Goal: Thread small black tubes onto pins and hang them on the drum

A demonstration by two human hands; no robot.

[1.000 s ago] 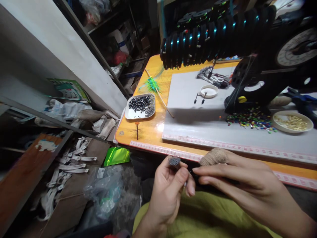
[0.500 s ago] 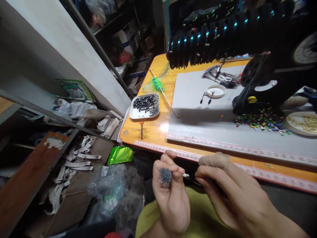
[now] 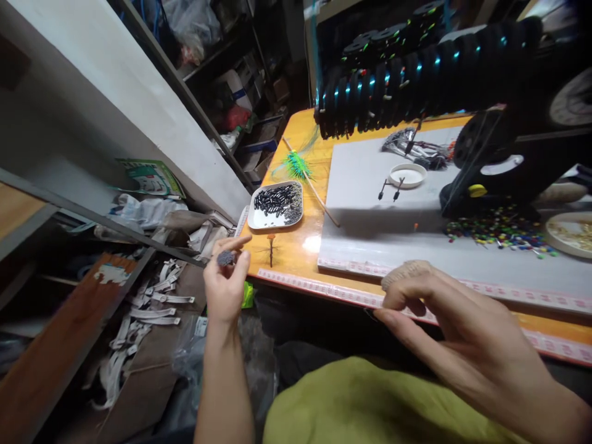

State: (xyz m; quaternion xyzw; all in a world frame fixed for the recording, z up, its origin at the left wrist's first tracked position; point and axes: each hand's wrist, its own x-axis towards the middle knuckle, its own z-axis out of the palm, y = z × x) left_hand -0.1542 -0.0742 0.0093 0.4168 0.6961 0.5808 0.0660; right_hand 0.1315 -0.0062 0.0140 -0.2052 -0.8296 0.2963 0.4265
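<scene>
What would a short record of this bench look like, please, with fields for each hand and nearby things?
Left hand: gray tuft in its fingers, by the table's corner
Right hand: one finger wrapped; anything pinched is too small to tell
Tray: white, on the table, holding small black pieces
Pile: multicolored bits on the board

Left hand: curled fingers hide the lower part of the grey bristly piece; the forearm leaves the lower edge. Behind the hand, the green packet is largely covered. Right hand: whatever lies at the thumb tip is too fine to identify. The dish of gold pieces and the dial are cut by the right edge; the figures on the measuring tape are illegible.
</scene>
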